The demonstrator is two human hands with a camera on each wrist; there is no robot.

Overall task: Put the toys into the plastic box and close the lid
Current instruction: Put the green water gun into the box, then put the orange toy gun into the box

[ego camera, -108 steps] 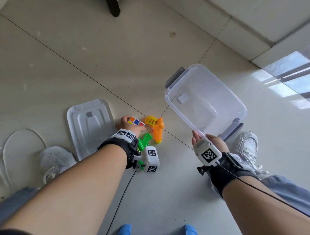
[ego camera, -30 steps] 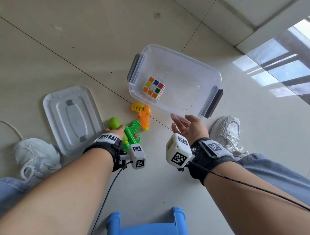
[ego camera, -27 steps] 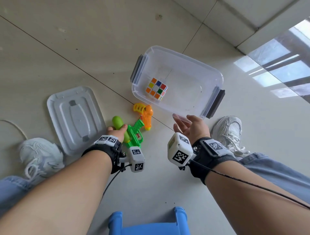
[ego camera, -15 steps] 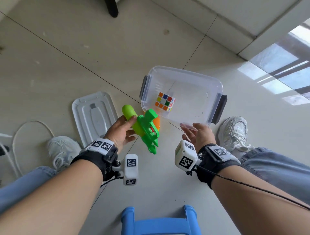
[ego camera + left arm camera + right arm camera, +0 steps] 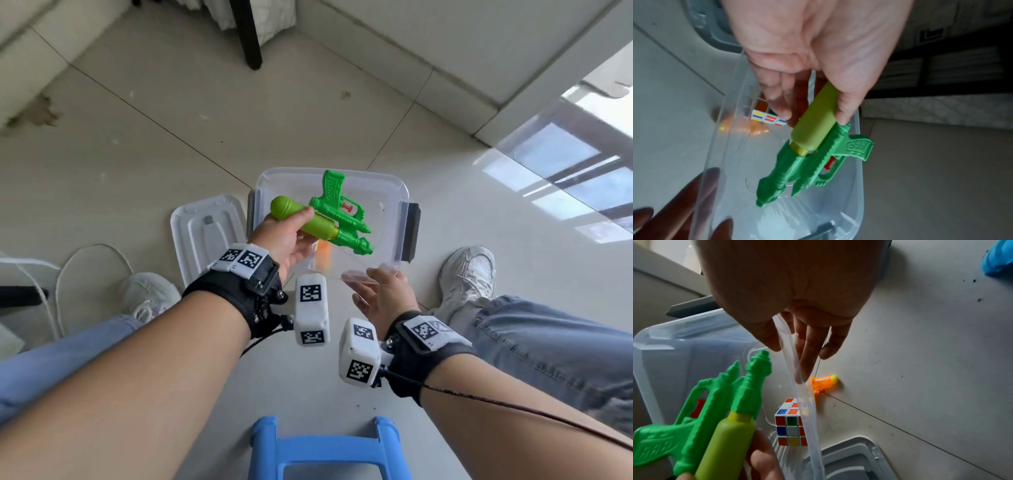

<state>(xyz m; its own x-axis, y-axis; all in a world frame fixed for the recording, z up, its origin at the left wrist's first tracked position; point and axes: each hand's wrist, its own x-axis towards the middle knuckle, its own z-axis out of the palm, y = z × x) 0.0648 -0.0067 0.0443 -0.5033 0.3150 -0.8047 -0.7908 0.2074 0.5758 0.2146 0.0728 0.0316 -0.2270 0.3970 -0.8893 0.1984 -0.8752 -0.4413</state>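
I am seeing the left hand [image 5: 286,236] gripping the green water gun [image 5: 337,214] by its yellow-green tank, thumb on one side and fingers curled round the other. It is holding the gun in the air over the open plastic box [image 5: 394,192], muzzle pointing away from the wrist toward the box's right end.

The right hand [image 5: 387,298] is resting at the near rim of the box. In the right wrist view its thumb is lying inside the clear wall and the straight fingers [image 5: 807,344] outside it, so the rim is sitting between them; I read the hand as loosely holding the wall.

The puzzle cube [image 5: 790,423] is lying on the box bottom, under the left hand. The orange toy gun [image 5: 823,382] is lying on the floor just outside the box wall, beyond the right fingertips.

The lid [image 5: 205,233] is lying flat on the floor, left of the left hand and beside the box. A blue stool [image 5: 325,448] is standing below both wrists.
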